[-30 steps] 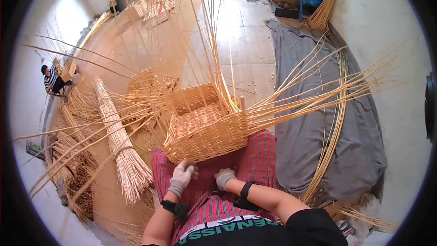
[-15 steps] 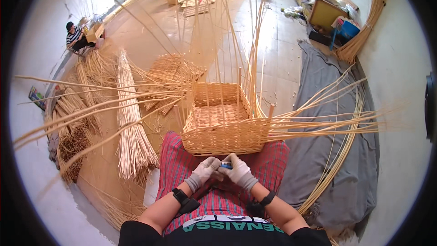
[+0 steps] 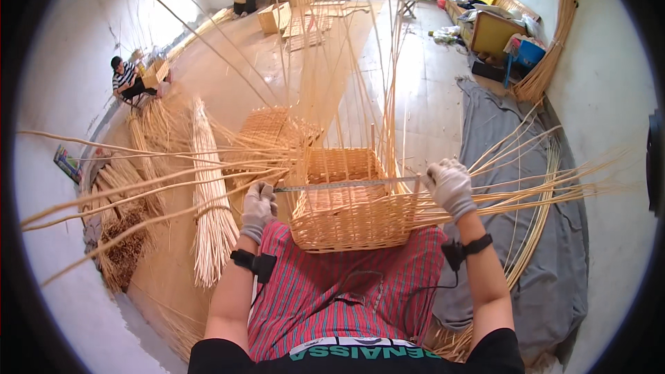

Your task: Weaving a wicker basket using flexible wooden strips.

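A half-woven rectangular wicker basket (image 3: 355,216) rests against my knees, long loose cane stakes (image 3: 332,83) rising from its rim and fanning out sideways. A thin metal tape measure (image 3: 346,185) is stretched flat across the basket's top. My left hand (image 3: 258,209), in a grey glove, pinches its left end at the basket's left corner. My gloved right hand (image 3: 449,185) grips its other end at the right corner. Both wrists wear black straps.
A tied bundle of straight cane (image 3: 210,194) lies left of me, with darker cane piles (image 3: 125,235) beyond it. A grey cloth (image 3: 547,249) covers the floor at right. A second woven basket (image 3: 271,127) sits behind. Two seated people (image 3: 128,82) work far off.
My hands were together low in front of my lap; they have now spread apart and risen to the basket's rim, drawing the tape out across its width.
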`<state>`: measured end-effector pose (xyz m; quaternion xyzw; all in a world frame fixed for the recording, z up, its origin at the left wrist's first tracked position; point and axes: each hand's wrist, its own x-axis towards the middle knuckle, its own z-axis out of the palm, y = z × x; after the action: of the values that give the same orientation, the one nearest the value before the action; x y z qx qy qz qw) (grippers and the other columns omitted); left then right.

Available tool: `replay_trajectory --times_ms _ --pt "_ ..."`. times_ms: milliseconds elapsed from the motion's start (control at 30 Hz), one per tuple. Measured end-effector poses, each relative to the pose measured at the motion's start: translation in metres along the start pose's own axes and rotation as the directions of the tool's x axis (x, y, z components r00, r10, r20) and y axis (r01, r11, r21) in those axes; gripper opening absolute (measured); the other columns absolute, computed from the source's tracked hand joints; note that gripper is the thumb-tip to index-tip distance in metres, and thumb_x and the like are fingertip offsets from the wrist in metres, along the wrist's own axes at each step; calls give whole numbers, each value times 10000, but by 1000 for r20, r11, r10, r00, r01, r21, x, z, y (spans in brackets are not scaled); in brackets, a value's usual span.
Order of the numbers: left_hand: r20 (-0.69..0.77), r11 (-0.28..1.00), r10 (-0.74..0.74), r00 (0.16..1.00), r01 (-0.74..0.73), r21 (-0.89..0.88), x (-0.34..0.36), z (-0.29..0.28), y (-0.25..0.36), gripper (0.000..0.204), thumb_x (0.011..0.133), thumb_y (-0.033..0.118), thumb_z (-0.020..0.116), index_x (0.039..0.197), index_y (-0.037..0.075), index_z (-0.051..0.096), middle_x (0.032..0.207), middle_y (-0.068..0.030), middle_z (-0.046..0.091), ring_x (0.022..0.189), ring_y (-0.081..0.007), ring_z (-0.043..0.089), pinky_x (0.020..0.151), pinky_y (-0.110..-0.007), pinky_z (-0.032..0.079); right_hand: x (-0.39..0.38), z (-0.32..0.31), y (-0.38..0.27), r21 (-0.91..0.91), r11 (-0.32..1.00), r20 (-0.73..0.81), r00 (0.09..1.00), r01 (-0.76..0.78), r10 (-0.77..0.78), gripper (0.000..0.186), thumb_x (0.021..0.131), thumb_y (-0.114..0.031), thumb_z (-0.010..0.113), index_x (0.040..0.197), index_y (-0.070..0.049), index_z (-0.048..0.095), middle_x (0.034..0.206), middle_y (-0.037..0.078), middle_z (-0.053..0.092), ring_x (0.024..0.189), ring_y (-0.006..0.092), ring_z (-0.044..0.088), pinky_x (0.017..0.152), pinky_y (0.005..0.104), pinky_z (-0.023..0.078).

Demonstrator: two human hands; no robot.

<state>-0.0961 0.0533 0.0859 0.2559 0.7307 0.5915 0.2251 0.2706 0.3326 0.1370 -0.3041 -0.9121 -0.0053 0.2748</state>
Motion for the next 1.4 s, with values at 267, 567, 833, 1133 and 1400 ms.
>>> replay_trajectory --times_ms 267,567,833,1133,1400 --pt "-238 985 166 957 -175 -14 40 3 -32 184 914 195 752 907 19 698 701 -5 639 538 -83 524 474 -248 413 17 6 33 -84 984 410 894 -160 180 316 930 -429 602 1051 -162 721 1019 121 708 1039 322 645 898 450 501" --pt "-274 992 58 960 -86 -91 44 12 -39 167 913 203 758 911 44 704 696 9 651 524 -73 520 461 -236 426 2 4 41 -102 977 346 914 -188 212 357 944 -478 589 1036 -158 719 1044 89 698 1079 296 614 953 419 457" --pt "-335 971 138 932 -194 -137 17 27 -33 172 986 207 661 1039 50 617 783 -11 611 554 -70 523 449 -226 411 -4 -13 31 108 961 294 932 -253 212 301 928 -432 623 960 -150 724 936 99 717 971 293 646 924 414 454" --pt "458 231 749 480 -836 498 -90 212 70 418 833 182 691 1242 165 609 1072 -129 636 995 -334 627 882 -464 489 -152 -44 5 644 470 312 768 -604 559 201 993 -238 574 953 -56 651 811 98 653 776 213 628 729 337 505" --pt "733 509 222 644 -717 476 -20 288 81 430 892 369 646 1308 275 586 994 -156 707 929 -343 687 781 -473 521 -320 -8 -21 831 146 -11 246 -536 969 249 1050 -212 522 943 -35 659 817 20 613 743 99 548 690 283 482"
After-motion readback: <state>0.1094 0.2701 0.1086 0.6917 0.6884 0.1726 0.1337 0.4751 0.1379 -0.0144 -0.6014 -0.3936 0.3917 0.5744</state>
